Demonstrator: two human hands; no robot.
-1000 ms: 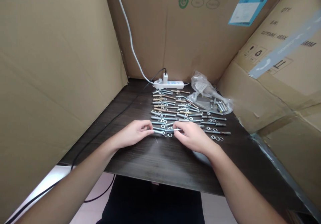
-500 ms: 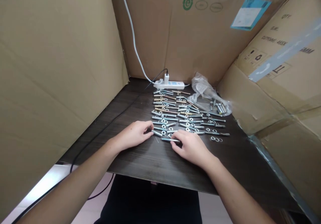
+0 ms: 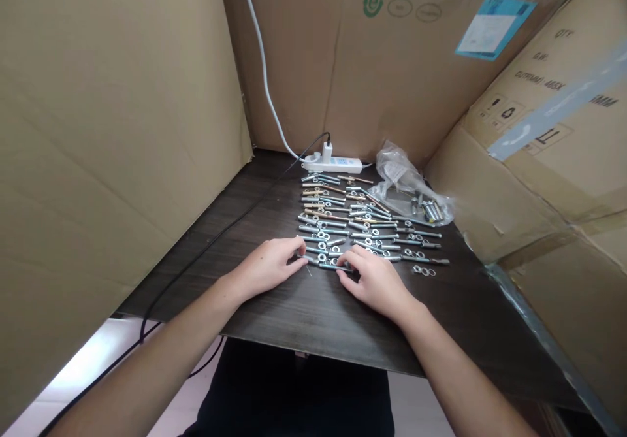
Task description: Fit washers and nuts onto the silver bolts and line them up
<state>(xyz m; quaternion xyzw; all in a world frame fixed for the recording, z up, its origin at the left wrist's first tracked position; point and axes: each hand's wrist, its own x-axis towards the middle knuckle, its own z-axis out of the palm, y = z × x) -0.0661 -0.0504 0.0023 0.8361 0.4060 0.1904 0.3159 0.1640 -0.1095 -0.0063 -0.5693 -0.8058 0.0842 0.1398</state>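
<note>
My left hand (image 3: 269, 265) rests on the dark table with thumb and fingers curled together at the left end of a short silver metal sleeve (image 3: 310, 261). My right hand (image 3: 373, 280) pinches the right end of a slim bolt (image 3: 329, 266), which lies almost level, its left end close to the sleeve. Just beyond the fingers, bolts, sleeves, nuts (image 3: 322, 258) and washers are laid out in rows, some silver and some brass-coloured. A thin pin (image 3: 309, 272) lies in front of the sleeve, near my left thumb.
A white power strip (image 3: 337, 164) with a plug and cables stands behind the rows. To its right lies a clear plastic bag (image 3: 399, 172) with metal parts. A loose nut and washers (image 3: 424, 271) sit at the right. Cardboard walls (image 3: 304, 64) enclose the table; a black cable (image 3: 196, 254) crosses its left side.
My right hand has moved the bolt slightly away from me, up toward the rows and the sleeve. My left hand stays by the sleeve, and the view has shifted a little.
</note>
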